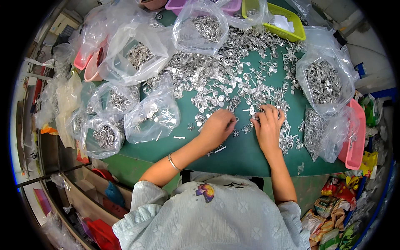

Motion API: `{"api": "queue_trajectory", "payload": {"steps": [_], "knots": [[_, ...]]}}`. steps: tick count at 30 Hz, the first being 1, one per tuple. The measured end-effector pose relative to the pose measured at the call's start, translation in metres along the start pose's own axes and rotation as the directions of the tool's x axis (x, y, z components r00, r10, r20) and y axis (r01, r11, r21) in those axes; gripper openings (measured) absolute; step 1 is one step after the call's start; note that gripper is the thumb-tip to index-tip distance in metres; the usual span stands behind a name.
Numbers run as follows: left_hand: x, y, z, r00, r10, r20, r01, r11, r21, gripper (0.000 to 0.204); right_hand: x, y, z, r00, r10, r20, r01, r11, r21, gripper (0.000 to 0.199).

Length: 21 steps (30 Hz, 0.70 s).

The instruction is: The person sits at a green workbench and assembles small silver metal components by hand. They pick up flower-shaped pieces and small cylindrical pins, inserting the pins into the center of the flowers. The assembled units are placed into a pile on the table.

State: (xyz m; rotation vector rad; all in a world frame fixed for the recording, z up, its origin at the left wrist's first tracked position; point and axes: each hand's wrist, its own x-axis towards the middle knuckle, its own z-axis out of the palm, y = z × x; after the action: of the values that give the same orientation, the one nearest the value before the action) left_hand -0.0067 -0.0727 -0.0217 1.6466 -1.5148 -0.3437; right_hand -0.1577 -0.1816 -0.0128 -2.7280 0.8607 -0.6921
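Note:
My left hand (219, 126) is closed, its fingers curled together over the near edge of the spread of silver-grey metal pieces (204, 68). What sits in its fingertips is too small and hidden to make out; a ring-like piece shows right beside them. To its right, my right hand (269, 128) rests palm down with bent, separated fingers touching the loose pieces. Rings, flower shapes and round discs can be told apart in the heap. Between the hands, a few small flower-shaped pieces (236, 133) lie on the green tabletop (200, 160).
Clear plastic bags of metal pieces surround the heap, including a bag (152, 112) at left and a full bag (323, 81) at right. A yellow-green basket (298, 31) stands at the back. A pink basket (354, 137) sits at the right edge, above packets on the floor.

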Motion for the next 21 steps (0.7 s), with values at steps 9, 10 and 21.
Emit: {"api": "queue_trajectory", "payload": {"steps": [9,10,21], "knots": [[-0.027,0.021,-0.013,0.691,-0.396,0.604,0.461,-0.401,-0.791,0.023,0.007,-0.03,-0.028,0.988,-0.007,0.155,-0.098,0.749,0.656,0.015],[-0.028,0.023,-0.011,0.668,-0.369,0.647,0.439,-0.507,-0.742,0.023,0.011,-0.038,-0.032,0.967,-0.085,0.239,-0.108,0.715,0.691,0.017],[-0.035,0.033,-0.008,0.628,-0.333,0.703,0.559,-0.436,-0.705,0.026,0.046,-0.009,0.016,0.976,-0.146,0.16,0.085,0.939,0.334,0.014]]}}
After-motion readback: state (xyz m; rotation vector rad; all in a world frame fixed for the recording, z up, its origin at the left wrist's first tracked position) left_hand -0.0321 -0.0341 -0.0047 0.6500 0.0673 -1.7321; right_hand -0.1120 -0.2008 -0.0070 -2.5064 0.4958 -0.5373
